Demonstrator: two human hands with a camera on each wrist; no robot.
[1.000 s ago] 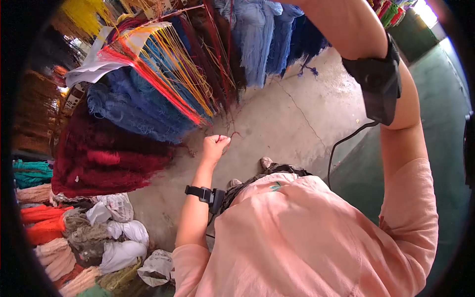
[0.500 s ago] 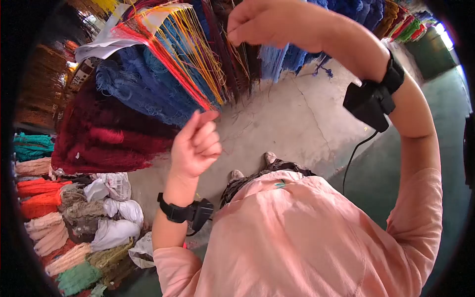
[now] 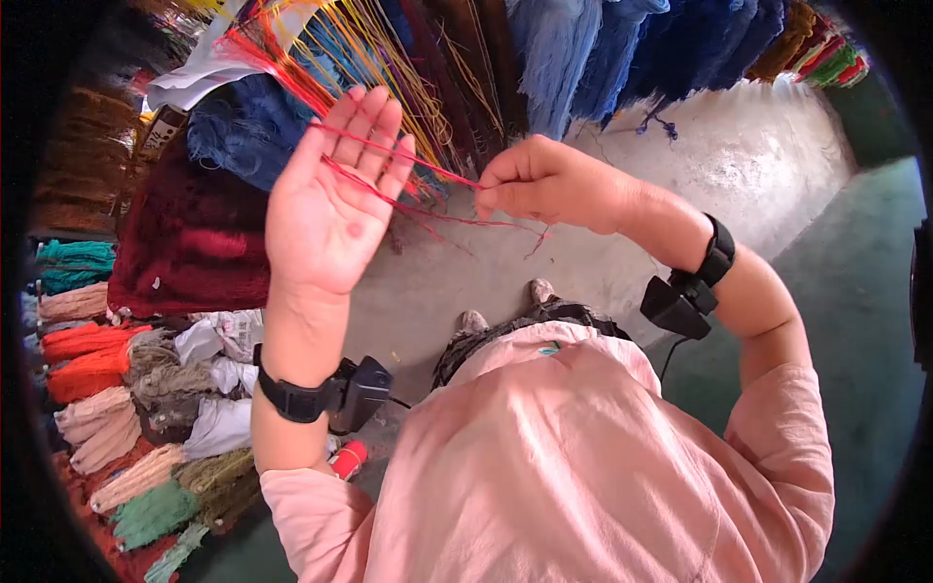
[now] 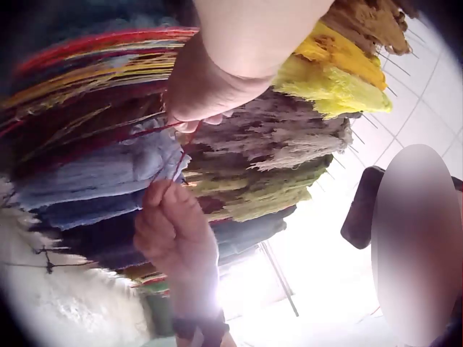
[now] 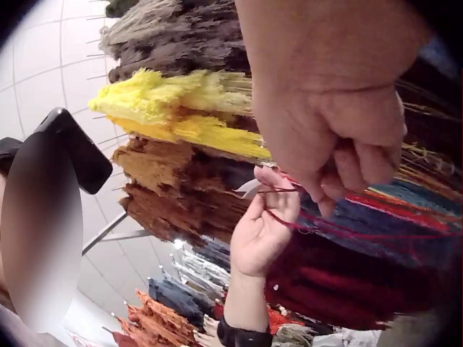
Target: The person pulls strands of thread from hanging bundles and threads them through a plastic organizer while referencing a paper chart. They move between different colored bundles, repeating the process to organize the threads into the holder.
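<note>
In the head view my left hand [image 3: 326, 209] is raised with its palm up and fingers extended. Thin red yarn [image 3: 439, 172] passes across those fingers and stretches toward the right. My right hand [image 3: 544, 185] pinches one strand between thumb and fingertips, a short way from the left fingers. A second strand sags below, its loose end hanging under the right hand. From the left wrist, the yarn [image 4: 181, 157] runs between both hands. The right wrist view shows red strands [image 5: 278, 219] across the left fingers [image 5: 289, 206].
Behind the hands hang red and yellow strands [image 3: 362, 39], blue skeins [image 3: 559, 58] and a dark red bundle [image 3: 194, 243]. Coloured skeins [image 3: 92, 340] and white bags [image 3: 219, 423] lie at left. A red spool [image 3: 348, 459] shows by the left elbow. Concrete floor [image 3: 418, 311] lies below.
My left hand has come up and gone from curled fingers to an extended palm with yarn across it. The right hand has come down from the top of the head view to the yarn.
</note>
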